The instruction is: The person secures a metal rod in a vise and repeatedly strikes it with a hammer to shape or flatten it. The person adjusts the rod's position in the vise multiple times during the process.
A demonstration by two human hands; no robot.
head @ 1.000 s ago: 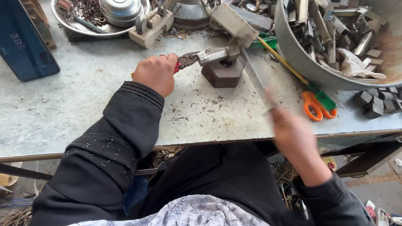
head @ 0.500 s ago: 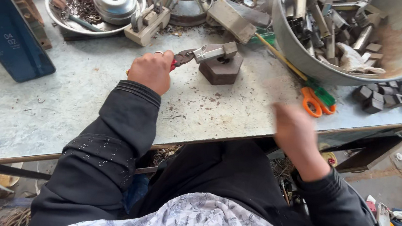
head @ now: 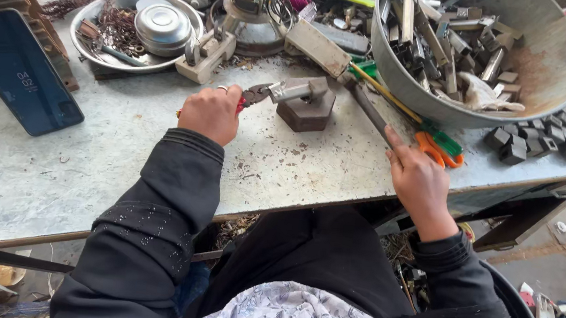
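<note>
Right now the red-handled pliers [head: 253, 95] sit in my left hand [head: 212, 112], my fingers wrapped tight around the handles, and their nose pinches a small grey metal piece [head: 288, 91]. That piece lies across the top of a dark hexagonal metal block [head: 305, 111], which stands on the grey, scuffed worktable [head: 114, 162] just ahead of my left knuckles.

My right hand [head: 420, 184] rests at the table's near edge, fingers together and stretched forward. A long, dark metal rod [head: 367, 107] runs up and away from my fingertips; I cannot tell whether my palm is closed on its lower end or only lying against it. Just beside that hand lie scissors with orange and green handles [head: 442, 144], their blades pointing toward the back of the table.

Behind the scissors stands a big grey metal basin [head: 550, 82], filled on its left side with grey metal strips and scraps [head: 442, 42]. To its right, on the table, a cluster of small dark square blocks [head: 544, 141] lies near the edge.

Further back on my left, a shallow round steel tray [head: 97, 55] holds a small domed steel lid [head: 162, 26] and a tangle of thin brown wire bits [head: 118, 31]. At the far left a dark blue flat panel [head: 15, 75] leans tilted against a stack of ribbed metal.
</note>
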